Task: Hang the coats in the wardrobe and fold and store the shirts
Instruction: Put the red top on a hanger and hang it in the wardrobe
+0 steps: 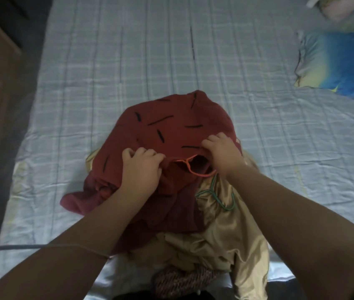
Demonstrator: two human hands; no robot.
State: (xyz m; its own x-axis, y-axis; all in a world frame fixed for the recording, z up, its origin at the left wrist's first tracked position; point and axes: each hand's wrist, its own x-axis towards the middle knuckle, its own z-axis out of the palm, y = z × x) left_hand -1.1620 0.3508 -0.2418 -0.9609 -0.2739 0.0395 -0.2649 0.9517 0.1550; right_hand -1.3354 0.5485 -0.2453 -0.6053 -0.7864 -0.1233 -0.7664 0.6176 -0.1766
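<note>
Observed from the head view: the clothes lie in one heap on the bed (128, 61), at its near edge.

- The red garment (171, 124), marked with black dashes, sits on top of the heap.
- Under it lies a beige satin garment (225, 239).
- A knitted piece (182, 278) shows at the very bottom, close to the edge.

Left hand (142, 167): fingers curled, bunching the red cloth just left of the neck opening.

Right hand (220, 151): fingers curled into the same cloth at the right of that opening.

An orange hanger (195, 169) shows in the opening between the two hands. I cannot tell how far it is seated in the shoulders. A green hanger (221, 200) lies on the beige garment just below the right wrist, close to the orange one.

Risks, in my judgement:

1. Lifting the red garment may hook the green hanger, because the two wires lie near enough to catch. That would drag the beige garment up with it.
2. The satin looks slippery and part of it already hangs over the near edge, so a sideways tug could send it to the floor.
3. The red cloth is gathered unevenly. A shoulder may slip off the orange hanger once the weight comes on.
4. A grey cord (20, 247) crosses near the left forearm and could snag on the way to the wardrobe.
</note>
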